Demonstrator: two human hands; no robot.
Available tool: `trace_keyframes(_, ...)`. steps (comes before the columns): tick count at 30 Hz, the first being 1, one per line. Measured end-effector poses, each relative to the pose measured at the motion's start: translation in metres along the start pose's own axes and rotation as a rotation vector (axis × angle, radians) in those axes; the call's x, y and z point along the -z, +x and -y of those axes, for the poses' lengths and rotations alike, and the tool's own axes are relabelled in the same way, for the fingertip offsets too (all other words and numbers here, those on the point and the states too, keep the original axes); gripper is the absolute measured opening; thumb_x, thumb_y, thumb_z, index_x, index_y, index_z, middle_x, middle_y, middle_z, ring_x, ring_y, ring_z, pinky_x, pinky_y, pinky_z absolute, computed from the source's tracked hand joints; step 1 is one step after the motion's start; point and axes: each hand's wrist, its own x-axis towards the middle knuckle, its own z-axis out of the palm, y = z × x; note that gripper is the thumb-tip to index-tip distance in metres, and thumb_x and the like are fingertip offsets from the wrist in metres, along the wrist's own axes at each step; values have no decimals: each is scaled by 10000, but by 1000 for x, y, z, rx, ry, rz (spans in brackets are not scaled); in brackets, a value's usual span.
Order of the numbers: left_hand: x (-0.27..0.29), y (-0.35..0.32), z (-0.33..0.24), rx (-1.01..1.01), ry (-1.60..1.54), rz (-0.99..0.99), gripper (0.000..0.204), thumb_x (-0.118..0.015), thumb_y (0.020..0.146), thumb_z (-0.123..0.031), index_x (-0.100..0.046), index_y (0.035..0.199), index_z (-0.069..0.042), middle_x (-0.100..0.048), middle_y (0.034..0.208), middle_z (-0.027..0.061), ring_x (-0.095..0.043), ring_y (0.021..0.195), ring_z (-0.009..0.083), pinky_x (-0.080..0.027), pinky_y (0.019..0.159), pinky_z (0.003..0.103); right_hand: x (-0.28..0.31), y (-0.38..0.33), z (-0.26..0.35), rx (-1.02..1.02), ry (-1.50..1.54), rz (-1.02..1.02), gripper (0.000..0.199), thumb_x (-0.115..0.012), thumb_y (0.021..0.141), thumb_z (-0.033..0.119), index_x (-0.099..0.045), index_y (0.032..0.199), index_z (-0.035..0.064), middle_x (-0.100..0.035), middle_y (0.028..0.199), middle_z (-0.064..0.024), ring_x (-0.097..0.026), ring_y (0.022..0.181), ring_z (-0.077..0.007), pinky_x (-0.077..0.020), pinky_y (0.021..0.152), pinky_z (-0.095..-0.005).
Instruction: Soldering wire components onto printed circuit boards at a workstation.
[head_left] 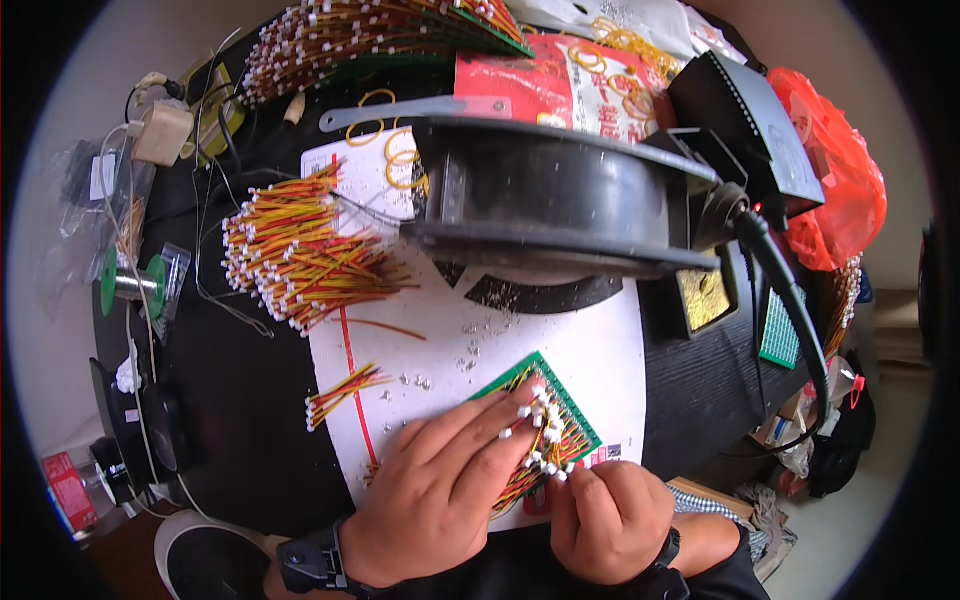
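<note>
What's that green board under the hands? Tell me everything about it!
The green board is a thin, flat rectangle, turned cornerwise on white paper. Rows of tiny holes dot the part that shows. Red and yellow wires with small white plugs bunch across it. The left hand lies on it, fingers among the plugs. The right hand touches the plugs at its lower edge. The hands and wires hide much of it.
</note>
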Motion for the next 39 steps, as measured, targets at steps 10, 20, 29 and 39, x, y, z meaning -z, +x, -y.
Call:
trace_keyframes(10, -3, -2, 2, 29, -12, -21, 369, -556, 940, -68, -623, 1301, -26, -665, 1339, 109, -625, 1210, 275, -470, 984, 384, -18, 19, -7, 44, 28, -50, 160, -691, 778, 32, -537, 746, 61, -471, 681, -80, -494, 486, -240, -392, 422, -371)
trace_keyframes(20, -1, 3, 3, -27, -85, -25, 492, -618, 833, 85, -599, 1321, 22, -670, 1275, 185, -652, 1145, 346, -480, 1011, 435, -8, 21, -10, -50, 106, 26, 221, -715, 816, -4, -512, 751, 52, -469, 674, -104, -484, 459, -282, -389, 404, -402)
trace_keyframes(29, -2, 0, 7, -16, -130, -15, 562, -621, 787, 94, -572, 1344, 27, -651, 1288, 207, -631, 1159, 385, -472, 1025, 477, -5, 26, -20, -60, 233, 78, 174, -720, 803, -33, -558, 790, 32, -481, 680, -116, -507, 468, -311, -406, 413, -404)
trace_keyframes(39, -3, 0, 6, 6, -94, -40, 599, -611, 733, 88, -558, 1329, 58, -612, 1220, 254, -593, 1099, 453, -466, 1012, 531, 0, 2, -26, 73, 193, 50, 208, -778, 724, -7, -672, 902, 10, -598, 719, -89, -591, 546, -250, -469, 480, -367)
